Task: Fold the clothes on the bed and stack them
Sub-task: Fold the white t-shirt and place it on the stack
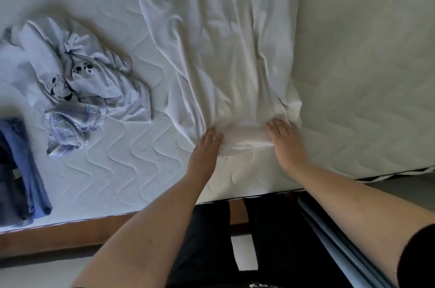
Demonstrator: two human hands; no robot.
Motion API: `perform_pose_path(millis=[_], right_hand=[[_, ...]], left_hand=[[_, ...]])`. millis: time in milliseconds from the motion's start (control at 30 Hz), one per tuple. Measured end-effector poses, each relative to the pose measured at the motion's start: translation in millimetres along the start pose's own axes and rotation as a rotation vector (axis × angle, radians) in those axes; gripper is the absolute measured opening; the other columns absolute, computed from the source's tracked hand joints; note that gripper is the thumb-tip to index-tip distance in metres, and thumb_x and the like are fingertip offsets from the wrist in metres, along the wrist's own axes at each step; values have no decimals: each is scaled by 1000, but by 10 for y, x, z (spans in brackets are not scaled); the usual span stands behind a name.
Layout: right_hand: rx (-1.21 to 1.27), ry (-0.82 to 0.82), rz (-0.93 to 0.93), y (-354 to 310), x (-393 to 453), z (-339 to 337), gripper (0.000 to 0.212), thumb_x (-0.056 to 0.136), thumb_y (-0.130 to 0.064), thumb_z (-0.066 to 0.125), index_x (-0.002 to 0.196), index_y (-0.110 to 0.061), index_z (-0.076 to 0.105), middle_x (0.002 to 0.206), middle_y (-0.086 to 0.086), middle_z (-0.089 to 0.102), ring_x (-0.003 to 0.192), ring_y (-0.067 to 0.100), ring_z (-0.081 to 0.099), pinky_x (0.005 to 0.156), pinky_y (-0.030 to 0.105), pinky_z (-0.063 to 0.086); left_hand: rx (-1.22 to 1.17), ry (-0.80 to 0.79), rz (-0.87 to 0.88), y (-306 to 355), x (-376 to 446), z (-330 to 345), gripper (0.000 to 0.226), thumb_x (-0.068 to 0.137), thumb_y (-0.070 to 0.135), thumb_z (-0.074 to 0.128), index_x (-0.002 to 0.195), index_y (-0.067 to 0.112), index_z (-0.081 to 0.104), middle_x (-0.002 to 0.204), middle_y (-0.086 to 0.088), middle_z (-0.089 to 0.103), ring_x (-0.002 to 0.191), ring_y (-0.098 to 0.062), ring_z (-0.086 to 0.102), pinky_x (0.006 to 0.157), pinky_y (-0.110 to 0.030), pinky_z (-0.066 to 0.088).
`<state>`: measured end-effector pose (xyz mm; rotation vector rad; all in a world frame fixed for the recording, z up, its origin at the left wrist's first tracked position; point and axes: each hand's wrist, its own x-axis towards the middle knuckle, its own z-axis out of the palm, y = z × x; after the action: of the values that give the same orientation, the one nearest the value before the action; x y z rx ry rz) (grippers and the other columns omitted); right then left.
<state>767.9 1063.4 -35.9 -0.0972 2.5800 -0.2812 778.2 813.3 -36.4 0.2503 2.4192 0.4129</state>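
1. We see a white quilted mattress (113, 170) with a wavy stitch pattern; its near edge runs along the bottom of the view, above a brown wooden bed frame (58, 233).
2. A large white wrinkled cotton garment (223, 52) lies spread lengthwise from the far edge toward the near edge, roughly mid-mattress.
3. Left hand (204, 151) lies flat, fingers straight, on the garment's near hem, left side.
4. Right hand (286, 141) lies flat, fingers straight, on the same hem, right side. The hands are apart, with the hem between them.
5. A crumpled pale printed shirt with a blue checked cloth (77, 90) lies toward the left edge.
6. Folded dark blue clothes (21, 170) sit at the near left corner.
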Motion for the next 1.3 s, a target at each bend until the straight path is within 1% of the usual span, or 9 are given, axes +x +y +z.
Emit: perform_pose_path(millis=[167,267,367,533,800,933,1033,1200,1300], right_hand=[[335,89,162,-66,118,-260,27,91,-2,54,117,-5,60,111,15,61,107,33,53,85,39,43],[447,105,171,-156,190,-466,15,94,-10,55,104,-1,61,97,15,63,94,34,57,72,34,39],[451,107,162,-227,228,-650,20,89,-22,65,94,-4,61,87,12,62,85,30,58,66,31,34],[124,112,-64,-262,83,-919,62,63,-38,88,110,-7,62,96,12,60,91,32,57,75,42,46],[-37,439,81,-387,-64,-1282,34,61,-5,76,93,-12,67,75,7,63,71,33,61,65,37,39],[8,505,145,-449,-171,-1580,35,61,-1,74,94,-12,69,74,8,66,72,34,61,71,38,39],[22,605,146,-465,-235,-1831,38,62,3,70,97,-11,68,79,11,65,73,36,61,70,39,42],[152,766,236,-285,-394,-2420,30,73,2,65,102,-7,66,90,15,66,74,39,62,61,42,47],[118,839,225,-113,-486,-2745,28,77,-1,63,104,-7,64,91,16,66,77,40,62,62,41,47]], left_hand=[[-198,129,-158,-117,102,-437,28,93,-1,43,114,10,59,112,-9,60,97,-32,60,73,-39,47],[-356,248,-254,-140,68,-712,11,93,8,45,95,15,53,86,-3,59,72,-27,57,60,-31,37],[-496,309,-291,-109,-13,-969,20,89,5,43,87,24,48,70,9,52,62,-8,50,50,-26,32],[-641,335,-335,-182,-161,-1324,28,78,1,38,85,24,51,68,3,54,60,-13,48,50,-26,33],[-609,431,-85,-189,-503,-1782,35,83,7,67,113,25,67,100,12,60,82,4,52,73,1,37],[-666,455,-146,-6,-670,-2052,49,76,-9,50,108,22,69,91,14,61,81,-3,55,68,-1,40],[-735,558,-149,154,-794,-2332,51,73,-10,43,100,26,66,85,16,64,77,5,58,59,-3,40],[-787,775,-52,334,-968,-2925,44,70,4,43,93,36,64,74,26,64,67,10,57,52,-6,40],[-727,831,41,402,-1037,-3186,37,72,10,57,96,38,65,74,28,63,66,11,56,52,-6,38]])
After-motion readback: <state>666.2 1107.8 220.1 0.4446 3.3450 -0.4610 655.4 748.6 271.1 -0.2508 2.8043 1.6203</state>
